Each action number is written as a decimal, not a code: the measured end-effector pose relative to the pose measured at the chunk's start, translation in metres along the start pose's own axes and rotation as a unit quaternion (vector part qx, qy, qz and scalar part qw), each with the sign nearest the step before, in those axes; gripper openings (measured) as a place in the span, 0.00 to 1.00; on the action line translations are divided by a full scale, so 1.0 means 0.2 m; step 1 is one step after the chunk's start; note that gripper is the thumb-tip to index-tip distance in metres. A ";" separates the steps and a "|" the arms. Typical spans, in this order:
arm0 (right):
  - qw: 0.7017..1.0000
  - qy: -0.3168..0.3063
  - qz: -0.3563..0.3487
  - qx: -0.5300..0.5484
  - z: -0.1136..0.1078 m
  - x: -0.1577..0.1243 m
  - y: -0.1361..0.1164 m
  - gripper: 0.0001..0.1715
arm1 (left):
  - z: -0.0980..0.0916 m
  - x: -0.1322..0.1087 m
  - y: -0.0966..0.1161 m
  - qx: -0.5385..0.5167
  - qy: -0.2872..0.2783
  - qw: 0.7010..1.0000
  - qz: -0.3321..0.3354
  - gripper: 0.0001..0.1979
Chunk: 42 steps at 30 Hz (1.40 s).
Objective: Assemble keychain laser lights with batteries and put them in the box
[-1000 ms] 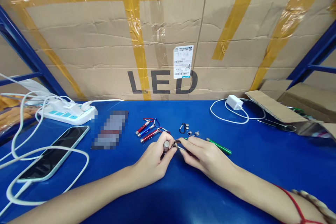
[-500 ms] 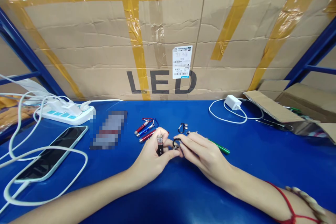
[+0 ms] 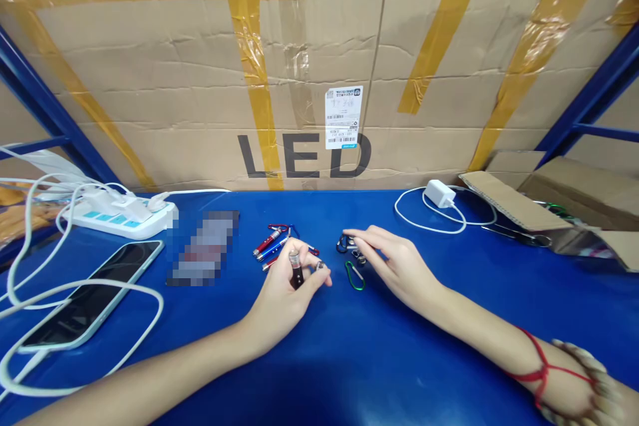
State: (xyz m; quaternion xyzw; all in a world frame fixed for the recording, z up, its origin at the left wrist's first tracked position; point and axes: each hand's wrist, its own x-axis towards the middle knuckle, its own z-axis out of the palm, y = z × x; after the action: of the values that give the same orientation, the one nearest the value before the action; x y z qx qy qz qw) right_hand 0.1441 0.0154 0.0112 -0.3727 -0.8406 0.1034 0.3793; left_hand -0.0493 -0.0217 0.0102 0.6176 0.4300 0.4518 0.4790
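My left hand is closed around a small black flashlight with a silver end pointing up. Between its thumb and fingertip a small silver piece shows, too small to name. To the right, my right hand pinches a black carabiner just above or at the table top. Small silver parts lie beneath its fingers, partly covered. A green carabiner rests between the hands. Behind my left hand lie a red flashlight and a blue flashlight with carabiners; another red one is mostly hidden.
On the left are a phone with looping white cables, a power strip and a blurred-out flat item. At the back right sit a white charger, tweezers or scissors and an open carton. A taped cardboard box stands behind.
My right hand has moved away from my left hand, up and back, taking the black carabiner along. The green carabiner has come into sight. The left hand keeps the black flashlight.
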 end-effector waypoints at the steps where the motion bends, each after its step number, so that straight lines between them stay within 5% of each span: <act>1: 1.000 -0.020 0.005 0.006 0.01 0.00 0.00 0.16 | 0.00 0.00 0.00 0.003 0.010 1.000 0.004 0.15; 8: 0.985 -0.173 -0.016 -0.007 0.06 -0.02 -0.03 0.15 | 0.00 -0.02 0.00 -0.030 -0.019 0.999 0.016 0.17; 13: 0.993 -0.076 -0.059 0.071 0.03 -0.02 -0.03 0.16 | 0.00 -0.02 0.00 -0.064 -0.070 0.996 0.001 0.17; 23: 0.974 -0.036 -0.019 0.222 0.04 -0.04 -0.15 0.09 | 0.00 -0.04 -0.05 -0.013 -0.139 0.989 0.049 0.20; 29: 0.978 -0.006 0.005 0.208 0.02 -0.04 -0.17 0.04 | -0.03 -0.03 -0.07 0.091 -0.151 0.980 0.090 0.24; 34: 0.981 -0.005 0.056 0.183 0.00 -0.02 -0.13 0.05 | -0.04 -0.04 -0.04 0.114 -0.125 0.985 0.034 0.24; 37: 0.979 0.000 0.083 0.187 0.01 -0.01 -0.10 0.07 | -0.05 -0.04 -0.04 0.133 -0.108 0.984 0.054 0.23; 42: 0.965 0.022 0.092 0.244 0.01 -0.02 -0.08 0.07 | -0.05 -0.03 -0.06 0.208 -0.125 0.962 0.124 0.10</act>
State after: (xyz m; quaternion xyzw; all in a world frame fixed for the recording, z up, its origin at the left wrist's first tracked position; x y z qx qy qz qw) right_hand 0.1354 0.0014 0.0164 -0.3466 -0.7435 0.3318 0.4658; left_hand -0.0623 -0.0241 -0.0019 0.8037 0.3712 0.3277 0.3301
